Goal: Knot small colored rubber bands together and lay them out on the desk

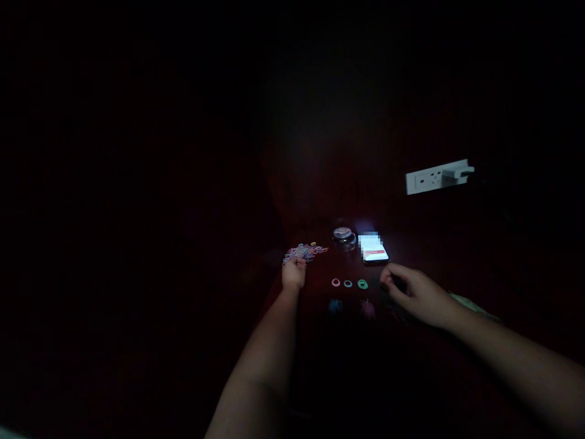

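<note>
Forearms, bare and nearest the camera: my left forearm point(267, 360) and right forearm point(516, 360) extend over a dark tabletop point(315, 353), dimly lit. My left hand point(294, 275) lies at the near edge of the mixed pile point(302, 252), a loose heap of small, thin, many-coloured bands; its fingers are curled inward, and I cannot tell whether they are clamped on a band. My right hand point(418, 297) is near the lower right corner of the phone point(377, 251), thumb and forefinger curved toward each other around a dark gap; whether their tips meet or hold anything, I cannot tell. Between my hands, left to right, lie the pink ring point(336, 283), the blue ring point(348, 284) and the green ring point(362, 284), apart from one another. Nearer to me are the blue cluster point(335, 306) and, right of it, the pink cluster point(368, 309), both faint. Beyond the rings, a round lidded container point(343, 239) sits left of the lit phone. Upper right: a white socket panel point(425, 180) with a plug point(457, 175) in its right end.
</note>
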Demonstrator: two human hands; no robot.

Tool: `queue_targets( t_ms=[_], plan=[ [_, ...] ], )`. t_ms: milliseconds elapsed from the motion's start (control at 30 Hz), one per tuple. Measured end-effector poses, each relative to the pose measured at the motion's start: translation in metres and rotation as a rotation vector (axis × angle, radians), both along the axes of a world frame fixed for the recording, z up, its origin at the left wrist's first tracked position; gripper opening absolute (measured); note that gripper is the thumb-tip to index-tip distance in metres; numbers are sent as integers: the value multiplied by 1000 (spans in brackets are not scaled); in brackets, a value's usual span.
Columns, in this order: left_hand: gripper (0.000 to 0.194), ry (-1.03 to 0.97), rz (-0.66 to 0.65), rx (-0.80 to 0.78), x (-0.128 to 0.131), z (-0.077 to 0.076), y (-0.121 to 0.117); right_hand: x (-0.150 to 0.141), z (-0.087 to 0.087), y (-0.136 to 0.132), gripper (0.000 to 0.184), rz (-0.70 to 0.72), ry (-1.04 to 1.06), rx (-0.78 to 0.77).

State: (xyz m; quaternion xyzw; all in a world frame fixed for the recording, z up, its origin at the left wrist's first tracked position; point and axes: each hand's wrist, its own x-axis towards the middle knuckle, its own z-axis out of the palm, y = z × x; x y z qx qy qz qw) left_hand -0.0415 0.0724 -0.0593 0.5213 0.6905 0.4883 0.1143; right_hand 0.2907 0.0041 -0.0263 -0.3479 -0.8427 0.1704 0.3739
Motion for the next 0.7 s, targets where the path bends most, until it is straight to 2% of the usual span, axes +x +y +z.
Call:
queue_targets(
  t_ms=[233,500,700],
  plan=[
    [8,-151,-67,59,-4,-1,-8,4,-8,11,7,0,30,-1],
    [20,-207,-348,123,17,-3,-40,-2,0,1,8,15,29,-5],
    [26,-166,-465,72,23,5,-44,-1,3,-3,11,23,6,-36]
  ],
)
